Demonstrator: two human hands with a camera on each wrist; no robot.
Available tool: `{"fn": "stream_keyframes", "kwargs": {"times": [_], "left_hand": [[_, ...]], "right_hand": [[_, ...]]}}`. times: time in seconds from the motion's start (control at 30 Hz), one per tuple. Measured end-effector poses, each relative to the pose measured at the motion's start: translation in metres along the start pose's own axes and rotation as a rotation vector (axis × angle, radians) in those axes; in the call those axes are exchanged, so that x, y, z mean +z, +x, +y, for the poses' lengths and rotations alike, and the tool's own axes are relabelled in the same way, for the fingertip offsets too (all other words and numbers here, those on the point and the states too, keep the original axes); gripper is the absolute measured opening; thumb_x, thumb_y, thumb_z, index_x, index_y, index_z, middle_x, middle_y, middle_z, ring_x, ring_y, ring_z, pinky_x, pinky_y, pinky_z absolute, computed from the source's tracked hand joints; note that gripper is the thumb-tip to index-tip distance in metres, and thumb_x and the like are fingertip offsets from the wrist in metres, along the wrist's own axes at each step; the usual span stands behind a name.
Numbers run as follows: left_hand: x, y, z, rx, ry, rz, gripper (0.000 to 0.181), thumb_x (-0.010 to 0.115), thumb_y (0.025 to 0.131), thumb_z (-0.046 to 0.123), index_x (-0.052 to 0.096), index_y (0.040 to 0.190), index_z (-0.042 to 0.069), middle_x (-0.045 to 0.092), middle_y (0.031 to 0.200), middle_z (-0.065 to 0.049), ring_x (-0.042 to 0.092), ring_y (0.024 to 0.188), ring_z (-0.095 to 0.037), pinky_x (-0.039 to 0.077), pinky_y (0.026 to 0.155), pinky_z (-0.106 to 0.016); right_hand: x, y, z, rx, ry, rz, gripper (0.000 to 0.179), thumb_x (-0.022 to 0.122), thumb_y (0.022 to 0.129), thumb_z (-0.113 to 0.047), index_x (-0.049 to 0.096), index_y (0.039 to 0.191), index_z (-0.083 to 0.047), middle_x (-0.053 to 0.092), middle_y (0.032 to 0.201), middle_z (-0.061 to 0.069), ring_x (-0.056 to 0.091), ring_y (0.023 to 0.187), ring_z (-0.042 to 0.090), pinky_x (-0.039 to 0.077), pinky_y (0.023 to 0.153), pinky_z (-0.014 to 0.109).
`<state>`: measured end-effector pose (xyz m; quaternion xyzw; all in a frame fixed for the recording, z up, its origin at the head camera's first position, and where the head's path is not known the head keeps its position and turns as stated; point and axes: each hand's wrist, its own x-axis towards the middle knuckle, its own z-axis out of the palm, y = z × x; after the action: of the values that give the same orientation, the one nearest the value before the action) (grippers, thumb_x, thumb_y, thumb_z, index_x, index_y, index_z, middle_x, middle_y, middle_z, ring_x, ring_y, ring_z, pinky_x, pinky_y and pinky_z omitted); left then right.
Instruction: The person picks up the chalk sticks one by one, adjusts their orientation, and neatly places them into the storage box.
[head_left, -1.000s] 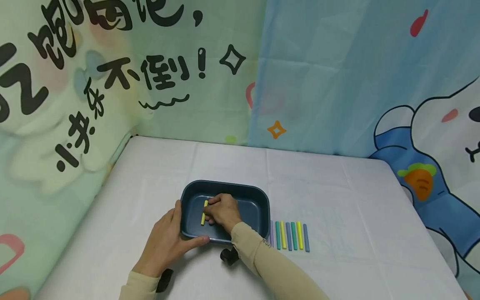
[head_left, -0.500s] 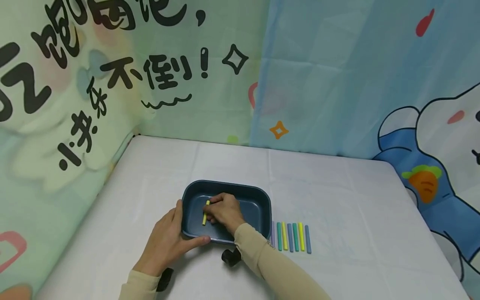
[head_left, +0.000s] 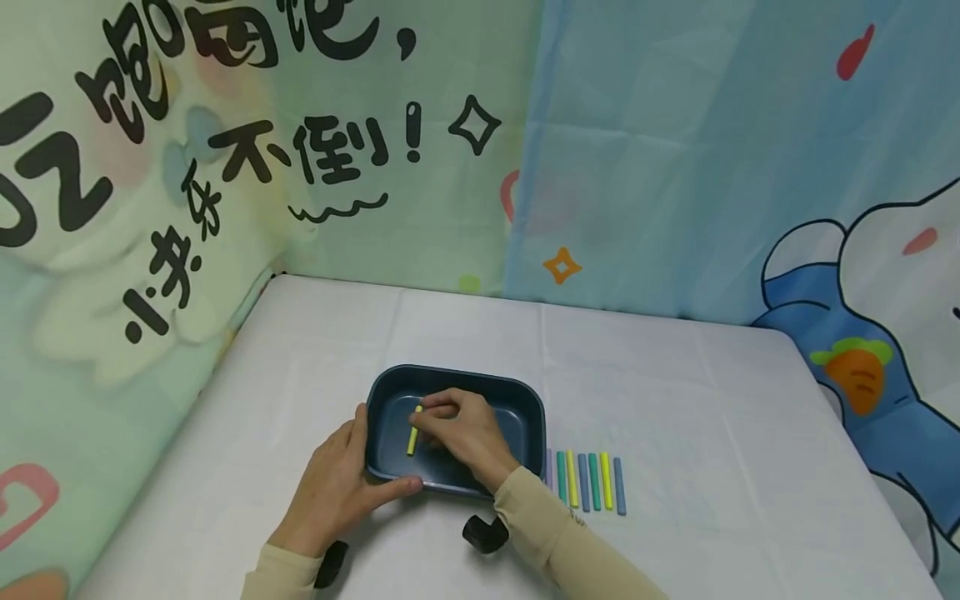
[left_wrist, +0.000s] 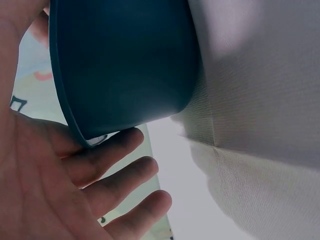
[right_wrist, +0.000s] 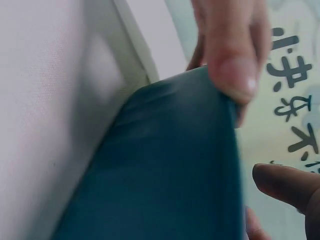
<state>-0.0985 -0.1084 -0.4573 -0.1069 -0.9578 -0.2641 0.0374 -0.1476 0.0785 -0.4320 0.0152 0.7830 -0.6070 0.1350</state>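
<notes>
A dark blue rectangular tray (head_left: pixel 528 396) stands on the white-covered table. My left hand (head_left: pixel 341 471) steadies its near left corner, fingers along the left wall and thumb at the near rim. In the left wrist view, the fingers (left_wrist: pixel 120 175) are fairly straight and spread. Inside the tray, toward its left end, is a slim yellow stick (head_left: pixel 412 442) that looks like chalk. My right hand (head_left: pixel 468 433) reaches over the near rim, with its thumb overlapping the upper part of the stick. The right wrist view shows that thumb (right_wrist: pixel 285 182) apart from the fingertip below it.
Right of the tray, several similar sticks in purple, green, yellow and blue lie side by side in a row; a yellow one (head_left: pixel 606 483) is near its end. The right forearm (head_left: pixel 570 533) passes beside them. Printed fabric (head_left: pixel 637 167) rises behind the table's far edge.
My right hand and wrist have shifted slightly to the right, and the fingers have loosened around the yellow stick. The stick, tray and left hand keep their places as the head view shifts slightly.
</notes>
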Motion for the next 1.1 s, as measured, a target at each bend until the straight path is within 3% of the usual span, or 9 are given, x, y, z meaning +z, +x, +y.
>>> {"fn": "stream_keyframes", "kwargs": {"times": [0.43, 0.63, 1.1], "left_hand": [[0.0, -0.002, -0.001, -0.037, -0.01, -0.007, 0.126, 0.056, 0.061, 0.083, 0.017, 0.147, -0.002, 0.044, 0.136, -0.019, 0.047, 0.119, -0.03, 0.041, 0.095, -0.044], [0.001, -0.002, -0.001, -0.026, -0.009, -0.002, 0.126, 0.055, 0.062, 0.083, 0.017, 0.147, -0.002, 0.044, 0.136, -0.02, 0.047, 0.119, -0.03, 0.041, 0.095, -0.044], [0.002, -0.002, -0.001, -0.007, -0.017, 0.02, 0.125, 0.056, 0.062, 0.082, 0.018, 0.147, -0.001, 0.044, 0.136, -0.018, 0.046, 0.119, -0.029, 0.041, 0.096, -0.042]], "right_hand": [[-0.035, -0.024, -0.006, -0.062, -0.081, 0.024, 0.039, 0.074, 0.078, -0.04, 0.064, 0.109, -0.018, 0.064, 0.097, 0.004, 0.066, 0.077, 0.029, 0.052, 0.073, 0.042], [-0.049, -0.035, -0.01, -0.068, -0.043, 0.027, 0.036, 0.075, 0.078, -0.037, 0.064, 0.109, -0.021, 0.063, 0.1, 0.004, 0.065, 0.077, 0.027, 0.052, 0.073, 0.043], [-0.083, -0.055, -0.003, -0.019, -0.022, 0.076, 0.04, 0.076, 0.076, -0.039, 0.064, 0.11, -0.021, 0.062, 0.105, 0.004, 0.064, 0.085, 0.032, 0.05, 0.077, 0.044]]}}
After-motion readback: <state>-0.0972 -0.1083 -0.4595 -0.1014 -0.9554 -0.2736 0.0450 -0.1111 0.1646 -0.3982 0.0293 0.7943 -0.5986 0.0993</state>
